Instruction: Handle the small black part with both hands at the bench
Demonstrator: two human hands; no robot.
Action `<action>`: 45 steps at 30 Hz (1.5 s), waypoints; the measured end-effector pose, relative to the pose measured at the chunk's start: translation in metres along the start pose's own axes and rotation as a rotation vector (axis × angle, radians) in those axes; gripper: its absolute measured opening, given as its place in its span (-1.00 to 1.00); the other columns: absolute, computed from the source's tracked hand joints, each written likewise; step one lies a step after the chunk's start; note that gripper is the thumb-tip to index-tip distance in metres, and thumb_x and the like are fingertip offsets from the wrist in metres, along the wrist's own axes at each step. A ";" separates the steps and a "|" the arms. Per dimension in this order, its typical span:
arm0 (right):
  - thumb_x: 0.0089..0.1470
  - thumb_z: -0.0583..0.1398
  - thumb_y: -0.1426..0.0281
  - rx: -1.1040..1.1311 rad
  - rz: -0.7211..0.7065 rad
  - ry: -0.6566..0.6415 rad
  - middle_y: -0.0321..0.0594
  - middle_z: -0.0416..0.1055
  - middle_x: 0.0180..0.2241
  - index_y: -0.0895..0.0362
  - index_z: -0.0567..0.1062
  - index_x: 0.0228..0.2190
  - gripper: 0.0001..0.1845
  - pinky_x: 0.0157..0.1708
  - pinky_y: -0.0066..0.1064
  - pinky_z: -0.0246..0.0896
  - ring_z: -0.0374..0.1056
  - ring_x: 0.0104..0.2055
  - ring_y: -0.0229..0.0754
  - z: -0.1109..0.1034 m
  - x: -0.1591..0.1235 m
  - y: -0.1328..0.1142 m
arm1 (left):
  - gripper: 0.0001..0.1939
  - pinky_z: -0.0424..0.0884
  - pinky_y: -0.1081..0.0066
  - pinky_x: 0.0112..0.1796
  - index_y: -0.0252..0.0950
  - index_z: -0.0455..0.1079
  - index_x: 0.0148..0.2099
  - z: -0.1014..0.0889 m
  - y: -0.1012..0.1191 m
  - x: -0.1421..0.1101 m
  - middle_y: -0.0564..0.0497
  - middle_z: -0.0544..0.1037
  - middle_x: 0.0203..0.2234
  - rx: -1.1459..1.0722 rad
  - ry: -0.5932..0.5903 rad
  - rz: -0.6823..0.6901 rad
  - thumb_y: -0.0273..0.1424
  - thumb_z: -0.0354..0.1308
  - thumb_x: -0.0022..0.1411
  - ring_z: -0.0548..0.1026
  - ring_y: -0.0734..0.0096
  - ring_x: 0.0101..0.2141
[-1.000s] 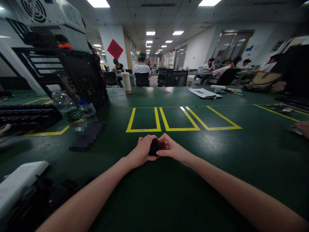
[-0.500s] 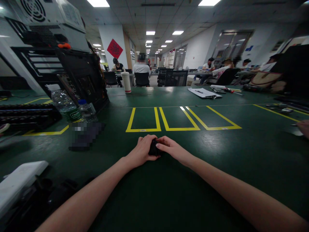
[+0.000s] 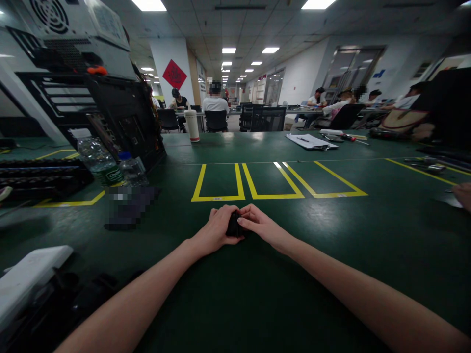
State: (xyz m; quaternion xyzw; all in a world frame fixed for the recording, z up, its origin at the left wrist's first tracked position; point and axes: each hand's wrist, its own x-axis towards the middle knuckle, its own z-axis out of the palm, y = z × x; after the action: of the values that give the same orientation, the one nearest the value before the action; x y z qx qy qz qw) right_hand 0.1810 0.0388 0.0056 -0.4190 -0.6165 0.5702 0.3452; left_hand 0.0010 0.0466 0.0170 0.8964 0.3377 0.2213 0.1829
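A small black object [image 3: 233, 225] sits between my two hands low over the green table [image 3: 257, 294]; its exact kind is hidden by my fingers. My left hand [image 3: 219, 225] is wrapped round its left side, thumb toward me. From the right, my right hand [image 3: 259, 225] reaches it with thumb and fingers close together against its right edge. Whether something small is pinched there I cannot make out. Just beyond my hands, yellow tape [image 3: 217, 198] marks several boxes on the table.
Left stand an open black computer case [image 3: 128, 113], a water bottle [image 3: 97, 159] and a smaller blue-capped bottle [image 3: 132, 169]. A white cup [image 3: 192, 125] and a clipboard [image 3: 311, 141] are at the back. Another person's hand [image 3: 464, 195] shows at the right edge.
Both hands stay around the black object in nearly the same place. The view has shifted very slightly.
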 end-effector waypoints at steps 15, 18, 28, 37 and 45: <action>-0.01 0.12 0.23 0.015 0.002 -0.043 -0.26 0.29 -0.23 0.07 0.28 -0.32 -0.78 -0.12 -0.18 0.16 0.23 -0.13 -0.15 -0.004 -0.003 -0.007 | -0.43 0.18 0.21 -0.14 -0.22 0.03 -0.01 0.004 -0.003 0.001 -0.04 0.28 -0.15 0.003 0.036 -0.004 -0.37 0.23 -0.03 0.29 0.20 -0.16; -0.01 0.13 0.24 0.010 0.005 -0.028 -0.26 0.28 -0.21 0.05 0.28 -0.29 -0.77 -0.14 -0.19 0.18 0.23 -0.12 -0.14 -0.002 -0.002 -0.005 | -0.45 0.19 0.21 -0.14 -0.21 0.03 0.00 0.002 -0.001 0.001 -0.04 0.27 -0.12 -0.006 0.004 -0.008 -0.35 0.20 0.01 0.29 0.19 -0.15; -0.10 0.21 0.30 0.000 0.044 -0.064 -0.24 0.29 -0.20 0.10 0.27 -0.27 -0.67 -0.09 -0.17 0.14 0.23 -0.11 -0.15 -0.005 -0.001 -0.004 | -0.46 0.21 0.21 -0.17 -0.23 0.02 0.00 0.000 0.000 0.000 -0.05 0.28 -0.13 0.005 -0.008 -0.017 -0.35 0.19 0.01 0.30 0.19 -0.16; -0.02 0.13 0.22 0.014 -0.004 0.003 -0.27 0.31 -0.27 0.08 0.27 -0.33 -0.76 -0.14 -0.21 0.17 0.25 -0.15 -0.16 -0.002 -0.002 -0.004 | -0.41 0.19 0.22 -0.16 -0.20 0.03 -0.01 0.009 -0.005 0.002 -0.03 0.29 -0.14 0.012 0.046 -0.027 -0.36 0.24 -0.05 0.30 0.18 -0.16; -0.03 0.13 0.21 -0.035 0.046 -0.021 -0.21 0.29 -0.22 0.11 0.29 -0.28 -0.71 -0.20 -0.23 0.22 0.25 -0.17 -0.13 -0.003 0.003 0.000 | -0.44 0.19 0.23 -0.16 -0.21 0.02 0.00 0.002 -0.001 0.000 -0.05 0.27 -0.13 -0.006 0.002 -0.021 -0.39 0.20 0.00 0.30 0.19 -0.16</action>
State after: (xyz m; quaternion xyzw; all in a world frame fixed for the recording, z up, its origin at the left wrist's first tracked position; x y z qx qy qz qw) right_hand 0.1821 0.0430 0.0056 -0.4331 -0.6202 0.5714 0.3182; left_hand 0.0016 0.0473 0.0151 0.8920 0.3466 0.2214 0.1876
